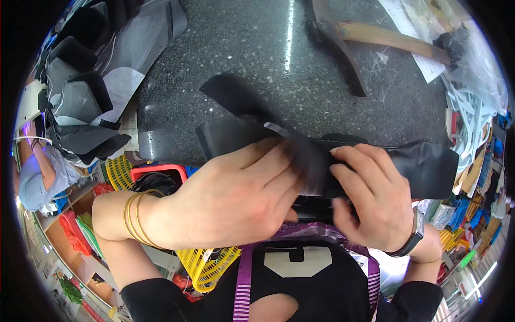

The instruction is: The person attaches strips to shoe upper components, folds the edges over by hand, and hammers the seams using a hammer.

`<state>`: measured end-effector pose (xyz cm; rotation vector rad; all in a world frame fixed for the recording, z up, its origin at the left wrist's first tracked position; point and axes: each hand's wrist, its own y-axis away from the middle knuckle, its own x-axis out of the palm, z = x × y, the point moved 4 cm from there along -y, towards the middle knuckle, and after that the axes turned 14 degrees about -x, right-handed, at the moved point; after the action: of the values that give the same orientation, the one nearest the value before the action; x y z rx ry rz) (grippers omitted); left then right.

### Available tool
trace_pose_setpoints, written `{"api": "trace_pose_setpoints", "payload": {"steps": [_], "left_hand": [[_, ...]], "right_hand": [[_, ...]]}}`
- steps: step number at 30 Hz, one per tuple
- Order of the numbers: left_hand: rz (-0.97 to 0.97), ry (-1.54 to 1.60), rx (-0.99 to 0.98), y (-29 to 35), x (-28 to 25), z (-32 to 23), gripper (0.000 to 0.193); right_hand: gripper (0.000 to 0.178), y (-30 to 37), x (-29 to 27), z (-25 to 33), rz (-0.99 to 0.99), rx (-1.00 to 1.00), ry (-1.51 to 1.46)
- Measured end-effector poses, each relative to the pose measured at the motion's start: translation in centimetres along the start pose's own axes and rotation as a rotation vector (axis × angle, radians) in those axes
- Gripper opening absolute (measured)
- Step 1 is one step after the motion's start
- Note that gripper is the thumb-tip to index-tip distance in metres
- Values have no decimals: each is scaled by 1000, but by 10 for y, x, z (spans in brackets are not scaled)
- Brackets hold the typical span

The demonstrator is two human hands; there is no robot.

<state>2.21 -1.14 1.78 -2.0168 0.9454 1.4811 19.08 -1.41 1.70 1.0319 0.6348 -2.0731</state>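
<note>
Black leather pieces lie across the near edge of the dark speckled table, under both my hands. My left hand (236, 193) is closed, its fingertips pinching a black leather strip (236, 96) whose far end sticks up and is smeared by motion. My right hand (373, 201) curls its fingers over a wider black leather piece (424, 166) that stretches off to the right, its thumb below the near edge. The leather between the two hands is blurred, and my left fingertips are partly hidden by it.
A hammer with a wooden handle (394, 40) lies on the table (177, 96) at the far right. Stacked grey and black cut pieces (86, 96) fill the left side. Pale blue straps (469, 115) hang at the right edge. Below are yellow baskets (206, 268). Another person (43, 172) sits far left.
</note>
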Motion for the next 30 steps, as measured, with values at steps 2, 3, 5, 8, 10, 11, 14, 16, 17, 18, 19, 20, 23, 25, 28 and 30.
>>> {"api": "trace_pose_setpoints", "payload": {"steps": [2, 3, 5, 8, 10, 11, 14, 16, 17, 18, 19, 20, 23, 25, 28, 30], "left_hand": [[25, 75, -50, -4, -3, 2, 23], [55, 148, -90, -6, -3, 4, 26], [18, 160, -123, 0, 0, 6, 22], [-178, 251, -194, 2, 9, 12, 17], [-219, 241, -172, 5, 12, 13, 19], [-213, 237, -178, 2, 12, 13, 19], [-236, 267, -261, -4, 7, 19, 20], [-263, 87, -316, -1, 6, 25, 21], [-165, -49, -493, -3, -5, 37, 22], [-477, 106, -692, -1, -11, 52, 28], [-472, 197, -742, 0, -8, 61, 30], [-467, 289, -791, 1, -6, 70, 32], [-148, 332, -617, 0, -5, 79, 32], [-76, 294, -450, -5, -3, 74, 27], [-3, 286, -324, -18, -9, 70, 23], [82, 133, 15, -15, -10, 63, 22]], "right_hand": [[36, -11, 0, 3, -21, 69, 5], [36, -11, 4, 5, -64, 64, 105], [37, -7, 14, 10, -107, 8, 311], [39, -10, 15, 5, -64, -57, 289], [36, -17, 10, 5, -44, -19, 223], [34, -20, 9, 4, -75, 22, 163], [28, -29, 14, 5, -133, 73, 103], [28, -25, 20, 9, -182, 1, 217], [22, -27, 19, 13, -148, -52, 290], [22, -26, 22, 13, -150, -48, 289], [18, -24, 28, 15, -137, -139, 409], [14, -23, 36, 18, -123, -230, 530], [10, -24, 43, 21, -84, -259, 581], [11, -27, 39, 20, -36, -275, 553], [17, -33, 29, 11, -64, -219, 224], [19, -35, 28, 7, -26, -261, 151]]}}
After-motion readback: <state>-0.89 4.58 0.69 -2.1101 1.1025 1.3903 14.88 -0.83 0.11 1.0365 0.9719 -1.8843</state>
